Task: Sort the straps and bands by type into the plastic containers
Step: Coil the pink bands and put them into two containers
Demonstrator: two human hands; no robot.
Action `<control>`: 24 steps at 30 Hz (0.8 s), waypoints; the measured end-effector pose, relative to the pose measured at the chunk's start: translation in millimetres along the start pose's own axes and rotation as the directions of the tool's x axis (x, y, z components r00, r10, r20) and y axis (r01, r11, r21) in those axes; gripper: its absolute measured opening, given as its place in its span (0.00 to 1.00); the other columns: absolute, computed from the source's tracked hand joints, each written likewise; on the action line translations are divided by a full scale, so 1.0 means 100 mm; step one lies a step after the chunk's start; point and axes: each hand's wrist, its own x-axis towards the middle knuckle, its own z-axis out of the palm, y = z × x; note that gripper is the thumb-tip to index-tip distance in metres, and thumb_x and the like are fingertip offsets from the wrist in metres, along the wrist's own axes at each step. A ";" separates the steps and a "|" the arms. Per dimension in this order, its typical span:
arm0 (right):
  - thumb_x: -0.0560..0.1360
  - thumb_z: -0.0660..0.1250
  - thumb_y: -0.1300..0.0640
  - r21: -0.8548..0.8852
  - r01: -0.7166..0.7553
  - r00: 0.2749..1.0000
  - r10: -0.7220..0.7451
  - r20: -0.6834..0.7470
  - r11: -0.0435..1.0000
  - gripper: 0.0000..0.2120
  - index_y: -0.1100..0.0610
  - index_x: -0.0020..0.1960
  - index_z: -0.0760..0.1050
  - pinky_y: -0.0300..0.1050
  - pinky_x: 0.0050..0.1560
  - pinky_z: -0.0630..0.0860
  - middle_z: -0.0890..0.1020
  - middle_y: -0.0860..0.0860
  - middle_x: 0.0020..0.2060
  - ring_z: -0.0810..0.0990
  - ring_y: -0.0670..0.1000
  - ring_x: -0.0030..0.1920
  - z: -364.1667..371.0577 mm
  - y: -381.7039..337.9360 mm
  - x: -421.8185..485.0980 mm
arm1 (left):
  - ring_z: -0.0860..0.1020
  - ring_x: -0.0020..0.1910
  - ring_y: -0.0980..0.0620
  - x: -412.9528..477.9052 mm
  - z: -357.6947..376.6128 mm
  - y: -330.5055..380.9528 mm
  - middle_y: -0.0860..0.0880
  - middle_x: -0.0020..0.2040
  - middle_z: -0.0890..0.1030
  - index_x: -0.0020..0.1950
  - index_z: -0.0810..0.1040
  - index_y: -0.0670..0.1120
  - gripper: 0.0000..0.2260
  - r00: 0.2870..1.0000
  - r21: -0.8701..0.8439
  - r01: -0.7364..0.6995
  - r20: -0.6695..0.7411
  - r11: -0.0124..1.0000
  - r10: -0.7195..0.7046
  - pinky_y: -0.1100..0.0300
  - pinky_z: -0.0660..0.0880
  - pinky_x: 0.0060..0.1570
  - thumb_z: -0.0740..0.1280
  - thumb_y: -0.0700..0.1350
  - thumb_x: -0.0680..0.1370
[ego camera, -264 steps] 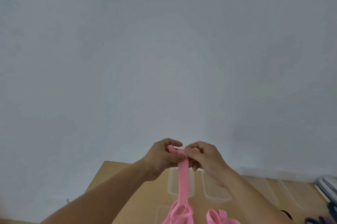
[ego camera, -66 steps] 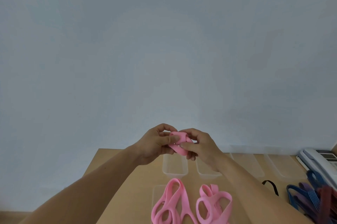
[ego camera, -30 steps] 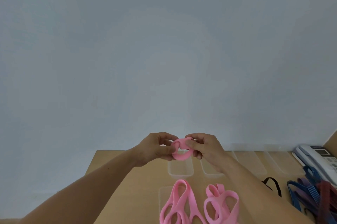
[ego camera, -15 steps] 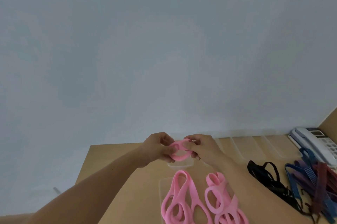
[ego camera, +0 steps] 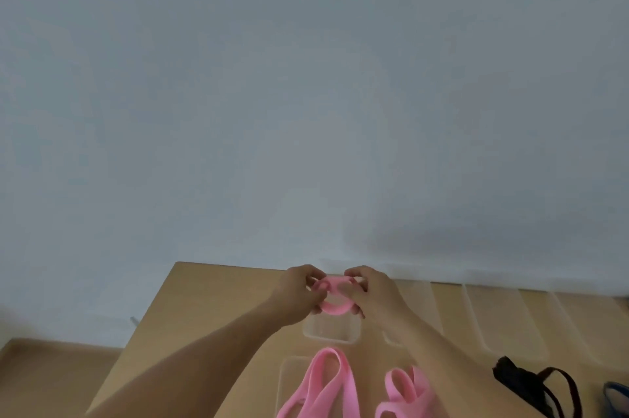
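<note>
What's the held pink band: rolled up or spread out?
Rolled up: the pink band forms a small ring, pinched between left hand and right hand.

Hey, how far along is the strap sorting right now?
Done: little that shows; the containers on the right look empty. In hand: left hand and right hand hold a rolled pink band over a small container. Left: loose pink bands, a black strap and a blue strap on the table.

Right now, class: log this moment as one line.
left hand: grips pink band | right hand: grips pink band | pink band: looped, over clear container
</note>
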 end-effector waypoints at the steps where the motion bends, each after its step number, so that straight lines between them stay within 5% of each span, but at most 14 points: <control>1: 0.76 0.68 0.54 0.008 -0.016 1.000 0.016 0.015 1.000 0.11 0.53 0.58 0.73 0.40 0.32 0.74 0.84 0.54 0.40 0.79 0.48 0.30 -0.01 0.04 0.06 | 0.82 0.32 0.52 0.05 0.03 -0.02 0.44 0.50 0.82 0.58 0.77 0.42 0.09 1.000 0.020 0.015 -0.009 1.000 -0.015 0.67 0.76 0.31 0.66 0.44 0.80; 4: 0.76 0.68 0.52 -0.031 -0.031 0.998 0.033 0.055 0.999 0.11 0.52 0.54 0.70 0.38 0.29 0.71 0.83 0.54 0.35 0.77 0.45 0.26 0.00 0.11 0.24 | 0.80 0.33 0.53 0.23 0.09 -0.07 0.44 0.52 0.82 0.59 0.77 0.42 0.10 0.999 0.106 0.042 0.001 0.993 -0.042 0.66 0.76 0.31 0.65 0.43 0.80; 8: 0.76 0.68 0.52 -0.068 -0.052 0.997 0.055 0.047 0.996 0.10 0.54 0.52 0.70 0.36 0.27 0.69 0.80 0.54 0.31 0.74 0.44 0.23 0.02 0.16 0.49 | 0.80 0.44 0.47 0.53 0.10 -0.14 0.44 0.52 0.82 0.60 0.78 0.42 0.12 0.999 0.315 -0.006 0.044 0.949 -0.008 0.54 0.78 0.43 0.63 0.42 0.78; 14: 0.76 0.67 0.54 -0.078 -0.119 0.993 0.119 -0.001 0.990 0.08 0.55 0.52 0.71 0.36 0.26 0.68 0.80 0.56 0.36 0.73 0.44 0.23 0.05 0.25 0.74 | 0.71 0.56 0.47 0.87 0.12 -0.21 0.50 0.49 0.82 0.57 0.79 0.48 0.13 0.976 0.714 -0.217 0.146 0.665 0.162 0.59 0.65 0.46 0.60 0.45 0.76; 20: 0.76 0.66 0.53 -0.157 -0.142 0.990 0.136 -0.048 0.977 0.05 0.49 0.50 0.71 0.41 0.35 0.75 0.81 0.52 0.45 0.79 0.49 0.35 0.17 0.36 0.88 | 0.66 0.64 0.47 1.06 0.16 -0.47 0.49 0.52 0.80 0.56 0.81 0.48 0.14 0.928 0.806 -0.341 0.208 0.483 0.309 0.56 0.62 0.62 0.60 0.51 0.77; 24: 0.78 0.64 0.50 -0.365 -0.112 0.993 0.091 -0.074 0.924 0.09 0.51 0.57 0.72 0.43 0.45 0.75 0.81 0.52 0.50 0.80 0.52 0.49 0.27 0.36 0.91 | 0.76 0.54 0.47 1.06 0.16 -0.61 0.50 0.41 0.80 0.44 0.84 0.49 0.08 0.915 0.795 -0.386 0.264 0.467 0.306 0.56 0.70 0.48 0.69 0.51 0.70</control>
